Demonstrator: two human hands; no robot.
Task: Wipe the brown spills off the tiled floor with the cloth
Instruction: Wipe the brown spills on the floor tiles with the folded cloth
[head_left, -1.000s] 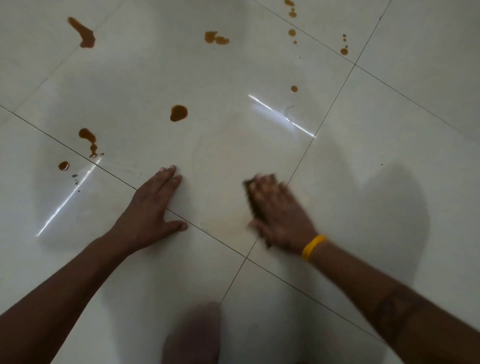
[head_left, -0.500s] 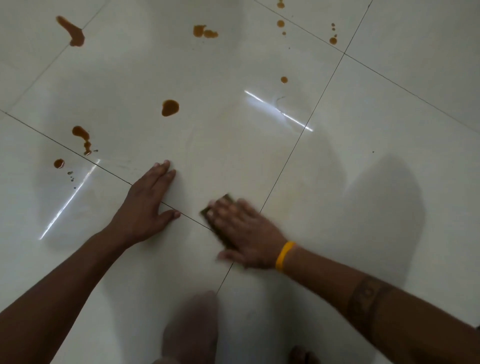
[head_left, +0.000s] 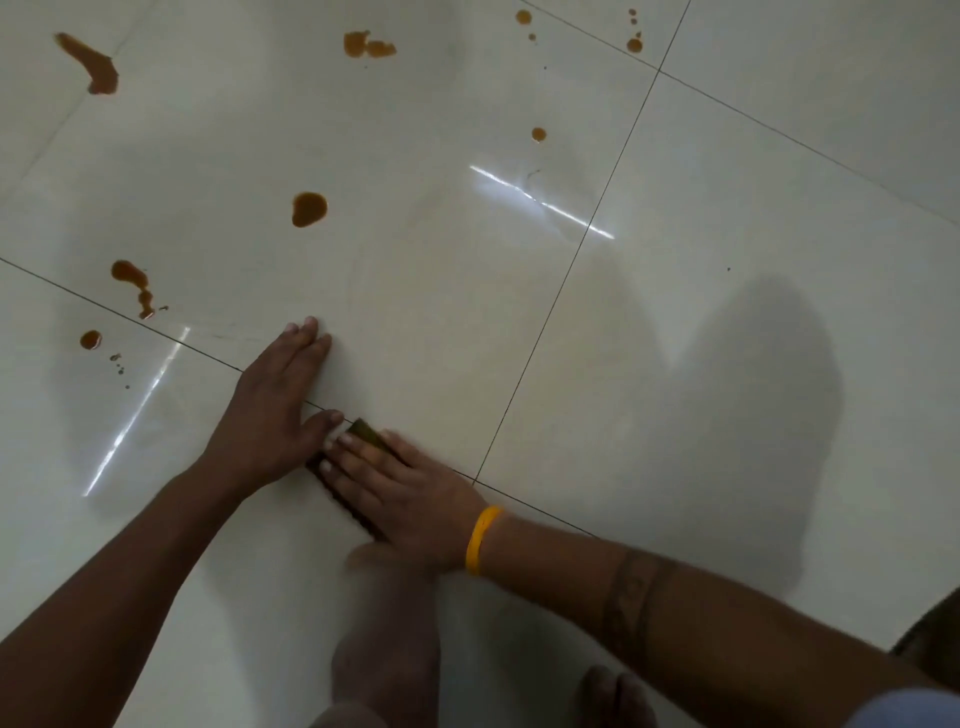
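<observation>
Looking down from the head camera, I see the right hand (head_left: 395, 488) pressed flat on the dark cloth (head_left: 363, 434), fingers straight and together, pinning it to the glossy tiled floor (head_left: 727, 156). Only a greenish corner and a dark edge of the cloth show past the fingers; the rest lies hidden under the palm, so I cannot tell its full shape. The left hand (head_left: 270, 415) rests flat on the tile just beside it, fingers straight and close together, its thumb touching the fingertips of the right hand at the cloth's corner. A yellow wristband (head_left: 480, 540) circles the right wrist.

The brown spills sit well apart from the cloth, farther up the floor: a round blot (head_left: 309, 209) straight beyond the left hand, a trailing streak (head_left: 132, 283) and a small drop (head_left: 91, 339) off to the left, a long smear (head_left: 96, 65) near the top left corner, a double patch (head_left: 366, 45) at the top, and scattered specks (head_left: 634, 44) near the upper grout line. A lone drop (head_left: 538, 134) lies beside a bright streak of reflected light.

A blurred bare foot (head_left: 387, 639) fills the bottom centre, partly overlapping the right hand's heel; toes of another foot (head_left: 615, 696) are cut off at the bottom edge.
</observation>
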